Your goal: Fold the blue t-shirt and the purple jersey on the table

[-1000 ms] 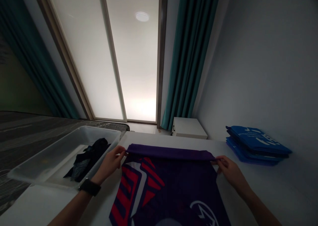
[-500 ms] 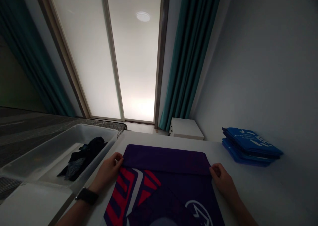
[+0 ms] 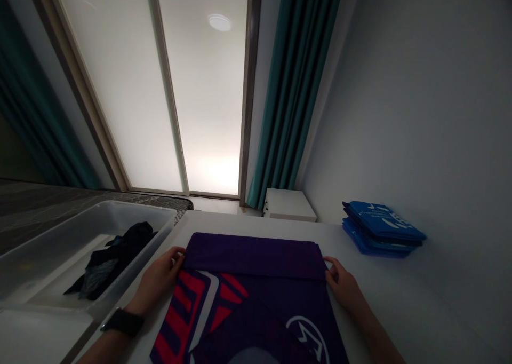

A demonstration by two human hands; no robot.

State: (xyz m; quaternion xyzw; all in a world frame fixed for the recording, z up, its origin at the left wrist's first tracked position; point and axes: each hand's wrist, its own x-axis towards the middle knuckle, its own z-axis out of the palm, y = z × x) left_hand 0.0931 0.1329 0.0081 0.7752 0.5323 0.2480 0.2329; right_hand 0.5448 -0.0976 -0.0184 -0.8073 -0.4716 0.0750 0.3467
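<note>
A dark purple fabric piece (image 3: 280, 294) with red, white and grey print lies flat on the white table (image 3: 400, 294) in front of me. Its far end is turned over into a plain purple band (image 3: 256, 254). My left hand (image 3: 162, 273), with a black watch on the wrist, pinches the band's left edge. At the opposite edge, my right hand (image 3: 344, 284) has its thumb and forefinger on the cloth, holding it by the side. The near end of the fabric runs out of view at the bottom.
On the left stands a clear plastic bin (image 3: 132, 209) with dark clothes (image 3: 116, 262) in it. A stack of blue folded fabric pieces (image 3: 382, 228) with white print sits on the right by the wall. Beyond the table are a white cabinet (image 3: 290, 206) and teal curtains (image 3: 296, 86).
The whole view has shifted slightly, with things lying further left. My right hand's forefinger and thumb have come a little apart at the fabric's edge. The folded band looks unchanged.
</note>
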